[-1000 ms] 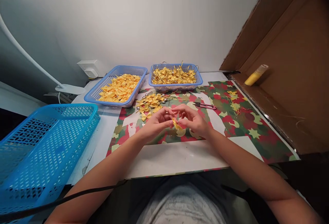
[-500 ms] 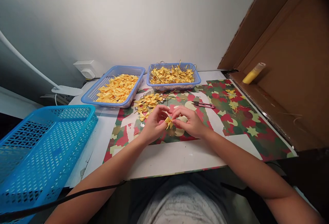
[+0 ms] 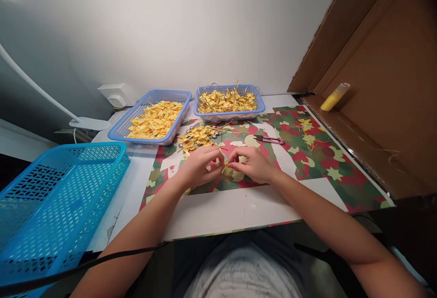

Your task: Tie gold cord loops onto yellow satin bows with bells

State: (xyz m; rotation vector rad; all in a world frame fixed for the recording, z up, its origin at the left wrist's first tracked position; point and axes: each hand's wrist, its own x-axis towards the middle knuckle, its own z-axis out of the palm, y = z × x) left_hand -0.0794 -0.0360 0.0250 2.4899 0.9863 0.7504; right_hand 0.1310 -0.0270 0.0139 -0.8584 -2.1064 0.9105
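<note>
Between my two hands is a small yellow ribbon bow [image 3: 226, 169], mostly covered by fingertips. My left hand [image 3: 202, 166] pinches at its left side, thumb and forefinger close together. From the right, my right hand [image 3: 251, 164] holds the bow between thumb and forefinger. Just behind my left hand lies a loose pile of yellow bows [image 3: 198, 136] with small silvery bells and gold ties. Pink-handled thread snips [image 3: 269, 140] rest on the patterned sheet [image 3: 317, 170] beyond my right hand.
Two blue-violet baskets stand at the back: the left basket [image 3: 118, 131] holds yellow bows, the right basket [image 3: 229, 116] bows with gold ties. A bright blue basket [image 3: 68, 207] is at left. Thread scraps [image 3: 309, 136] lie right, near a cardboard wall [image 3: 382, 84] and yellow tube [image 3: 335, 97].
My left hand has turned palm-down and shifted slightly left, covering part of the bow pile. The bow has tilted lower between the fingers; my right hand has barely moved.
</note>
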